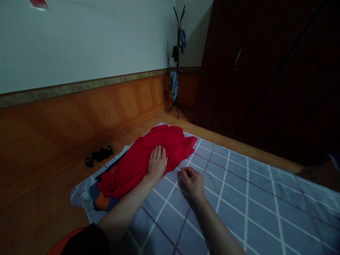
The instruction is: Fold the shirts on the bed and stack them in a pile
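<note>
Pressing red cloth (135,161) by the checked sheet's (236,191) left edge favours left hand (157,164) flat, fingers released; right hand (194,182) curls closed, seemingly empty.

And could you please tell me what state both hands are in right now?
Left hand: open, palm down on the red cloth.
Right hand: loosely closed, nothing visible in it.

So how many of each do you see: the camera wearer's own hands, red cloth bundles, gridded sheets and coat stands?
Wearer's hands: 2 (left hand, right hand)
Red cloth bundle: 1
Gridded sheet: 1
Coat stand: 1
Total: 5
</note>
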### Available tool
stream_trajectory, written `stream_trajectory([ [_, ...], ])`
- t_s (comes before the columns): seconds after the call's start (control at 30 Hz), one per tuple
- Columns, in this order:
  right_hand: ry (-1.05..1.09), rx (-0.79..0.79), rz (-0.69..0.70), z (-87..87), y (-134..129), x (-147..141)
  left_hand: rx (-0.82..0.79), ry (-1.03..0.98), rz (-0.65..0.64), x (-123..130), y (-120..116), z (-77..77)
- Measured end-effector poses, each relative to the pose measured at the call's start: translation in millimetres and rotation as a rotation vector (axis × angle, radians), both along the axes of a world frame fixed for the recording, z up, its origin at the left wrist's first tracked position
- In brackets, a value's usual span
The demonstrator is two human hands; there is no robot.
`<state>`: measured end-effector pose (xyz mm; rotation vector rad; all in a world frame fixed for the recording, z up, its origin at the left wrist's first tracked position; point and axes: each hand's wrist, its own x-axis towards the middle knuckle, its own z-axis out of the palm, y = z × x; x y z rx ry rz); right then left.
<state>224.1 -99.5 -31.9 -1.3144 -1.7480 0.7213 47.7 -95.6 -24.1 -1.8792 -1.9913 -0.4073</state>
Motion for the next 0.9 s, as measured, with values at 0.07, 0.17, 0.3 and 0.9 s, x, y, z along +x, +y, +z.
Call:
stream_trajectory([
  [0.07, -0.061, 0.05, 0.069, 3.8, -3, 0, 0.011, 0.0, -0.016, 0, -1, -1.0],
  [0.17, -0.295, 0.159, 0.154, 6.3, -9, -2, 0.001, -0.036, -0.033, -1, 2, 4.0],
  [0.3, -0.664, 0.207, 0.207, 4.9, -16, -6, 0.005, -0.12, -0.006, -3, 12, 15.5],
  [0.9, -0.676, 0.162, 0.233, 2.0, -17, -4, 0.293, -0.429, 0.043, -12, 26, 4.9],
])
